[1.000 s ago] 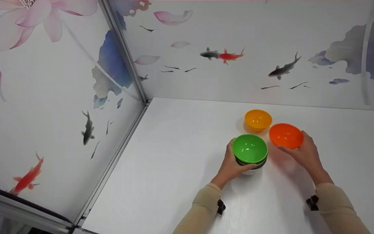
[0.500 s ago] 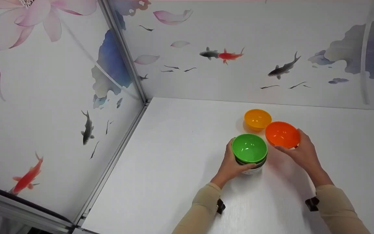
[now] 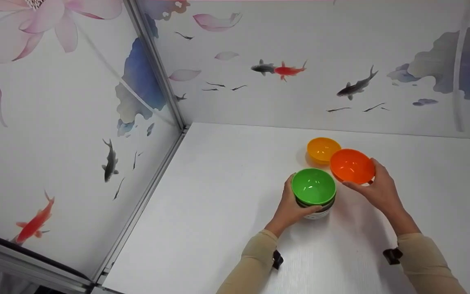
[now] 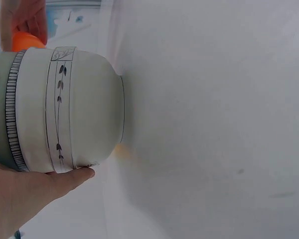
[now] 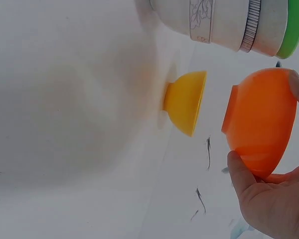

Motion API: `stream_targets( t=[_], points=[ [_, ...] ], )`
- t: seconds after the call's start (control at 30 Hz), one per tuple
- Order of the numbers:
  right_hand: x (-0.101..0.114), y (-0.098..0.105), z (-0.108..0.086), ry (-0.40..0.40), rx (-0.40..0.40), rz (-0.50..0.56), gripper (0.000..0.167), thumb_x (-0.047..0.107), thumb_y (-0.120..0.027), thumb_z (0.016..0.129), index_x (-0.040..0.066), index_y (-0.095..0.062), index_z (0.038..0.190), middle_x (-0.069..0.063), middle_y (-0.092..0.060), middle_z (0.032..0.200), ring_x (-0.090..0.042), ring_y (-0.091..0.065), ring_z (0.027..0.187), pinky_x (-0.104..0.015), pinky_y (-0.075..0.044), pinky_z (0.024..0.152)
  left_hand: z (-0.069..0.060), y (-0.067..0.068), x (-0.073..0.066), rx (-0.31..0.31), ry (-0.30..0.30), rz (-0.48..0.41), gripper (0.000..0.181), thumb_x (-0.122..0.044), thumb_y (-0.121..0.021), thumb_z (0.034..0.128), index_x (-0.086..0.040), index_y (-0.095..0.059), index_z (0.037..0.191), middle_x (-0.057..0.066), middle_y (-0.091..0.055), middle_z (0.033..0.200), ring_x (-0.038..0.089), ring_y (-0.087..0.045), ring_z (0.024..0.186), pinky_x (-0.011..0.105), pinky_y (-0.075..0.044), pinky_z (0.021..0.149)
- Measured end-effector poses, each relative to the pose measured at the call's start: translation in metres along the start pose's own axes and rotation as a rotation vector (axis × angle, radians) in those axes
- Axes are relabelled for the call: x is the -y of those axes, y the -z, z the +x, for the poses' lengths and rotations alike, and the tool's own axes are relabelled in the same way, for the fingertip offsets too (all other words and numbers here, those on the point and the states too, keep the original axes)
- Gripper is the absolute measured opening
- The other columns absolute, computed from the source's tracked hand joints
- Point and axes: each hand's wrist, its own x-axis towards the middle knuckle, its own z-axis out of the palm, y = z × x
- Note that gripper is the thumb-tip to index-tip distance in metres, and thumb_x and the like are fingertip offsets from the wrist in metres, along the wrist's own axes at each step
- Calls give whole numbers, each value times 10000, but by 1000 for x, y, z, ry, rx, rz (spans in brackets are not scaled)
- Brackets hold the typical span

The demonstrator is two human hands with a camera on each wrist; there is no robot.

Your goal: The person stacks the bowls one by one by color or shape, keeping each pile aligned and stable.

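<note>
A green bowl (image 3: 313,186) tops a stack whose lower white bowls (image 4: 94,109) carry a printed leaf band. My left hand (image 3: 294,207) grips the side of this stack, its thumb across the near side. To the right, my right hand (image 3: 377,188) holds an orange bowl (image 5: 261,119) by its side, raised off the table with its mouth upward. A smaller yellow bowl (image 3: 323,150) stands on the table behind, partly overlapped by the orange bowl in the head view. How many bowls the stack has is hard to tell.
The white table (image 3: 218,183) meets a back wall (image 3: 259,102) printed with fish and petals. On the left, a similar printed panel (image 3: 76,143) rises beside a metal frame rail (image 3: 141,204).
My right hand has moved the orange bowl leftward and a little away from me, up to where it overlaps the yellow bowl in view. The left hand and the stack stay put.
</note>
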Motion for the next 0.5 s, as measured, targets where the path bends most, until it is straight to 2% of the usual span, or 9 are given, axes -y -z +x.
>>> stream_targets(
  t=[0.37,0.5],
  points=[
    [22,4,-2,33,-18,14,1045,362,-826,813,-45,-204,1547,-304,-366,1508,-477,-422,1323,-650,-448,1030,1,0,0,-1,-1,-3,1110,-308,-870,756,-169,-124,1567,14,-329,1567,201,-394,1428,396,-401,1169],
    [30,3,-3,53,-29,27,1059,349,-835,805,-50,-195,1549,-310,-355,1517,-480,-419,1327,-643,-451,1025,1,0,0,0,-4,2,1106,-314,-870,756,-189,-127,1565,2,-328,1565,187,-387,1429,387,-399,1170]
  ],
)
